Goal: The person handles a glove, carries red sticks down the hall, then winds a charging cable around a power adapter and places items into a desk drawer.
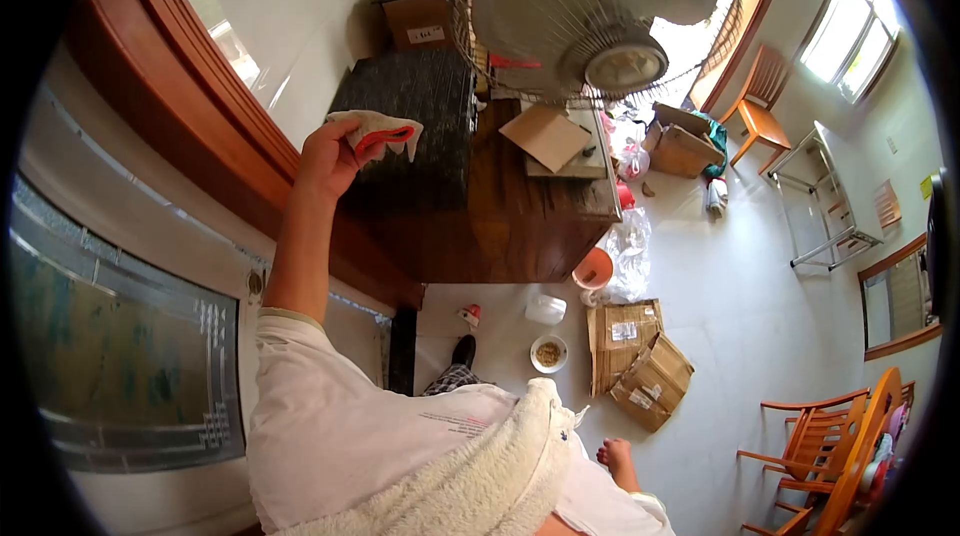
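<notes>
My left hand (325, 158) is stretched out at the upper left, with thumb and fingers closed on a folded off-white cloth with a red edge (388, 134). The cloth is over a black box-like thing with a dusty, streaked top (425, 96), which stands on a brown wooden cabinet (520, 226); whether it touches the top I cannot tell. Low by my side hangs my right hand (618, 458), its fingers curled in and nothing visible in them. A fluffy cream fabric (470, 481) lies across the front of my white shirt.
A caged fan (610, 26) stands close above the cabinet, near a cardboard piece (545, 136). On the floor are a bowl (549, 354), flattened cardboard boxes (625, 346) and an orange bucket (592, 269). Wooden chairs (820, 436) stand at right, a glass-paned door (125, 336) at left.
</notes>
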`<act>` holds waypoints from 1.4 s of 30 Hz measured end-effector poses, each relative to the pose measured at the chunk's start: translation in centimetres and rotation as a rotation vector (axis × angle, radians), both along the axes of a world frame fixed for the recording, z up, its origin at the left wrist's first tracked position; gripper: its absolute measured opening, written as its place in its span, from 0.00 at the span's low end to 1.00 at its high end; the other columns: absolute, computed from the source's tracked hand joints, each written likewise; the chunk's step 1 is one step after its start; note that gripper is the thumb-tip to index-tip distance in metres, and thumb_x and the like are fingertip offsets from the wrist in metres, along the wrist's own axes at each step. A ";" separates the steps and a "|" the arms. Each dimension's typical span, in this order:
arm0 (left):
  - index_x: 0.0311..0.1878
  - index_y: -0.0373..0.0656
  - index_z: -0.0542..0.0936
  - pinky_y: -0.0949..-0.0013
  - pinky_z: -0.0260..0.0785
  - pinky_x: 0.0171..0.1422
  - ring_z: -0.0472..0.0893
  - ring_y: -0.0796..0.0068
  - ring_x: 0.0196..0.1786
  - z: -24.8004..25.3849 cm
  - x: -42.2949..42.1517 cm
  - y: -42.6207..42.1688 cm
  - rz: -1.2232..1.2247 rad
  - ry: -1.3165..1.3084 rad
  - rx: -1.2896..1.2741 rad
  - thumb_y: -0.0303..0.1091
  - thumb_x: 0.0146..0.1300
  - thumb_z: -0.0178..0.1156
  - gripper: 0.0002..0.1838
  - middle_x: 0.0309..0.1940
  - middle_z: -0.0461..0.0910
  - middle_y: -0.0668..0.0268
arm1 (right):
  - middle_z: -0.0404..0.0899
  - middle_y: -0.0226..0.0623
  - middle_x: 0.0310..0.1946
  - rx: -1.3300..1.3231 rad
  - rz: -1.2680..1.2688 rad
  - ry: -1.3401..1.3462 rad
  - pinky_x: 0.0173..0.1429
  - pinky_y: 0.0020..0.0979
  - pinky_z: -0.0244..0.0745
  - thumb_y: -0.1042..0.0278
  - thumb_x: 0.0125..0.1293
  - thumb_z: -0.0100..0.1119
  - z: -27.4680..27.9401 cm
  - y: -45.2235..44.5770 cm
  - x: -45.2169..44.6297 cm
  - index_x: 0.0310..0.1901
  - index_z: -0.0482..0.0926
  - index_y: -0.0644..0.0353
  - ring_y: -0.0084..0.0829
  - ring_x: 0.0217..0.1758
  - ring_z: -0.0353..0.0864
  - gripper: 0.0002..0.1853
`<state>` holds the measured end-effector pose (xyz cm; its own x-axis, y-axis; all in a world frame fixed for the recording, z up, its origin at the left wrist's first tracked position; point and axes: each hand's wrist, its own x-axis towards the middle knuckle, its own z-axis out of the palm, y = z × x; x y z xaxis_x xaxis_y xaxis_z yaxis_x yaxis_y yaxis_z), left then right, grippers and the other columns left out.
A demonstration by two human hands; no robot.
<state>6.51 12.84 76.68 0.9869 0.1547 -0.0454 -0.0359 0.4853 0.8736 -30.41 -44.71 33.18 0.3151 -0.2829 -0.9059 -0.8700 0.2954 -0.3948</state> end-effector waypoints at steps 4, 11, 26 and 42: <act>0.41 0.31 0.72 0.63 0.77 0.40 0.77 0.63 0.41 1.0 8.4 4.4 -0.060 -0.050 -0.065 0.26 0.58 0.48 0.10 0.38 0.76 0.55 | 0.63 0.35 0.15 0.039 -0.182 0.029 0.14 0.27 0.61 0.78 0.55 0.49 -0.3 1.8 1.9 0.28 0.64 0.61 0.28 0.13 0.64 0.05; 0.40 0.26 0.69 0.58 0.77 0.41 0.76 0.53 0.41 13.8 34.7 10.1 -0.121 -0.337 0.039 0.26 0.55 0.53 0.12 0.41 0.72 0.46 | 0.71 0.37 0.20 -0.106 -0.026 -0.207 0.21 0.31 0.71 0.71 0.57 0.53 5.8 10.8 11.0 0.30 0.69 0.60 0.30 0.18 0.72 0.04; 0.61 0.35 0.61 0.60 0.55 0.68 0.64 0.59 0.62 1.7 27.5 6.3 -0.411 0.031 0.549 0.35 0.68 0.40 0.21 0.60 0.63 0.54 | 0.72 0.34 0.21 -0.055 -0.228 0.071 0.18 0.23 0.68 0.72 0.57 0.52 3.4 13.8 0.4 0.39 0.74 0.67 0.24 0.19 0.72 0.10; 0.49 0.36 0.73 0.73 0.72 0.43 0.78 0.73 0.39 -6.5 -5.0 -19.4 -0.641 0.186 0.738 0.35 0.64 0.51 0.15 0.41 0.78 0.59 | 0.73 0.36 0.23 -0.138 -0.268 0.086 0.21 0.24 0.70 0.72 0.57 0.51 1.6 -7.4 -10.7 0.41 0.72 0.66 0.25 0.20 0.73 0.11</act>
